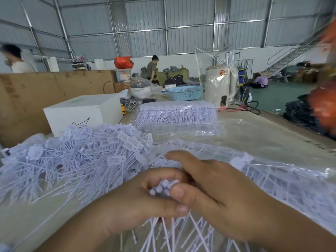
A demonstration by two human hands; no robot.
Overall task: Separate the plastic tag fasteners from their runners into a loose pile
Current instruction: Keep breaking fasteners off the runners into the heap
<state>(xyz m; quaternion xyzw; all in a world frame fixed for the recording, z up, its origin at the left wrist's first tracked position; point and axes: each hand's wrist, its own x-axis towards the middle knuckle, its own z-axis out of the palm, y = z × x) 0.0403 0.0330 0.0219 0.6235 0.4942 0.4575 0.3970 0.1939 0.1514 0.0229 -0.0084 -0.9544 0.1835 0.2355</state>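
Both my hands meet at the bottom centre. My left hand (138, 199) grips a bundle of white tag fasteners (162, 187) by their round ends, and their thin tails (174, 233) fan out below. My right hand (214, 190) closes around the same bundle from the right, thumb pressed on its ends. A big loose pile of separated fasteners (76, 157) lies to the left. A neat stack of fasteners still on their runners (176, 111) lies further back in clear plastic. More fasteners in a clear bag (283, 180) lie under my right hand.
A white box (81, 111) stands behind the pile, with a cardboard wall (27, 99) at left. A blue basket (185, 92), a cooker pot (140, 88) and a bagged white appliance (218, 86) stand at the table's far end. People work in the background.
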